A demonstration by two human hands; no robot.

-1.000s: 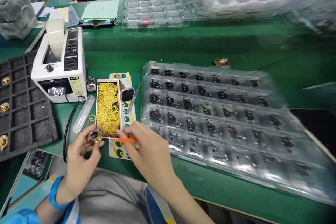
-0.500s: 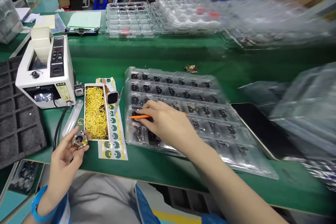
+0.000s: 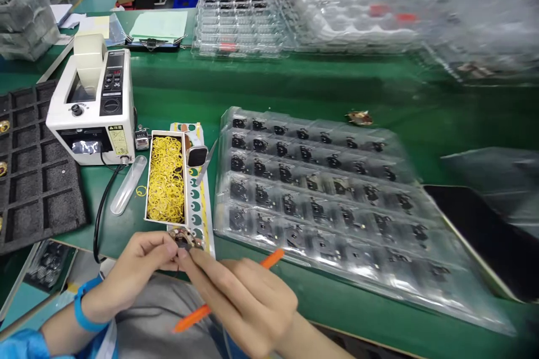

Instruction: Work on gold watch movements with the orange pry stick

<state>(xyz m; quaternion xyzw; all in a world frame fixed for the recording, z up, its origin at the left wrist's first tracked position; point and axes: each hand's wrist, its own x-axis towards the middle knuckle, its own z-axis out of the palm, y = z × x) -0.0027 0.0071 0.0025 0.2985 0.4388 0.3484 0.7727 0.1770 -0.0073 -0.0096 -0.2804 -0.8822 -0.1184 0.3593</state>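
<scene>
Left hand (image 3: 130, 275) and right hand (image 3: 240, 297) together, pinching a small brass part (image 3: 184, 239) just below the box of yellow rings (image 3: 165, 179), orange stick (image 3: 269, 261) held in the right: probable drop risk from crowded fingers, grip partly hidden.

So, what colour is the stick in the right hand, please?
Orange: the slender plastic stick shows best in the head view.

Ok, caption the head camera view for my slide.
Left hand and right hand hold a gold part beside yellow rings.
</scene>
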